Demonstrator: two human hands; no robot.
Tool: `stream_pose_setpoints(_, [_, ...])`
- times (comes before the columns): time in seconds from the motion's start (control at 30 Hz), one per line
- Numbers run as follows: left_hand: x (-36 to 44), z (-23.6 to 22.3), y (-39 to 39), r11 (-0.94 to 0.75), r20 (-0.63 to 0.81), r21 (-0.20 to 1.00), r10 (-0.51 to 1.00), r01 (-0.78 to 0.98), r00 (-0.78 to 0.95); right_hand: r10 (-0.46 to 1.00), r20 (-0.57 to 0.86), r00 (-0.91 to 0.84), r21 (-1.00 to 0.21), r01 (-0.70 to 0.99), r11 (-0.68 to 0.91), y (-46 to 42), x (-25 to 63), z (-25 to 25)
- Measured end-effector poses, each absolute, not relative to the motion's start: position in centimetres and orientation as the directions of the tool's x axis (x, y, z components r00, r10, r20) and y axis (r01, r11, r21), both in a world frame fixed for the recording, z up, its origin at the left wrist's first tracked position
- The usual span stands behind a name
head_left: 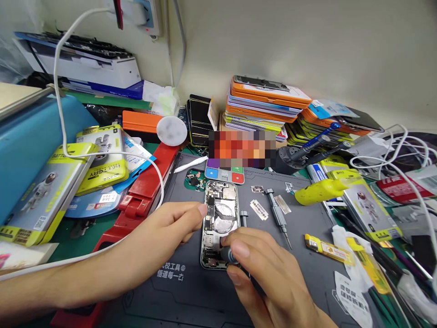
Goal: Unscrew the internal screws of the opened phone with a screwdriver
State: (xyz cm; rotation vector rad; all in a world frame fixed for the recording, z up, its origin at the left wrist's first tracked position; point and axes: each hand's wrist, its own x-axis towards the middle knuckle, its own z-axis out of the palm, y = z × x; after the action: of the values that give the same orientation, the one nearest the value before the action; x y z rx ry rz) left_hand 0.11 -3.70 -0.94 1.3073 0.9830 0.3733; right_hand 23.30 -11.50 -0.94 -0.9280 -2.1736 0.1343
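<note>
An opened phone [225,217] lies on the grey work mat [146,291] with its inside parts showing. My left hand [186,221] comes in from the left, fingers curled and thumb against the phone's left edge. My right hand [269,264] is over the phone's lower right, thumb and fingers closed around a grey round-ended tool [232,256]. The hand hides most of that tool, so its kind is unclear. Beside the phone's right edge lies a grey screwdriver [243,217], partly covered by my right hand.
Right of the phone lie another screwdriver [279,214], a razor blade [259,210] and a yellow bottle [317,192]. A red clamp-like tool [143,182] and battery boxes [102,171] stand left. Behind are a tool holder [290,159] and stacked phone cases [262,107]. A white cable [58,91] hangs across the left.
</note>
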Motion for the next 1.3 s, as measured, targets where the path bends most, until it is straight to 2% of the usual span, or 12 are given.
stream_pose_setpoints(0.53, [0.17, -0.79, -3.74, 0.21, -0.336, 0.939, 0.715, 0.271, 0.613, 0.672, 0.585, -0.454, -0.368, 0.59, 0.719, -11.41, 23.06, -0.85])
stream_pose_setpoints(1.3, [0.17, -1.37, -3.65, 0.273, -0.38, 0.924, 0.705, 0.266, 0.598, 0.627, 0.627, -0.463, -0.346, 0.555, 0.756, -11.49, 23.33, -1.36])
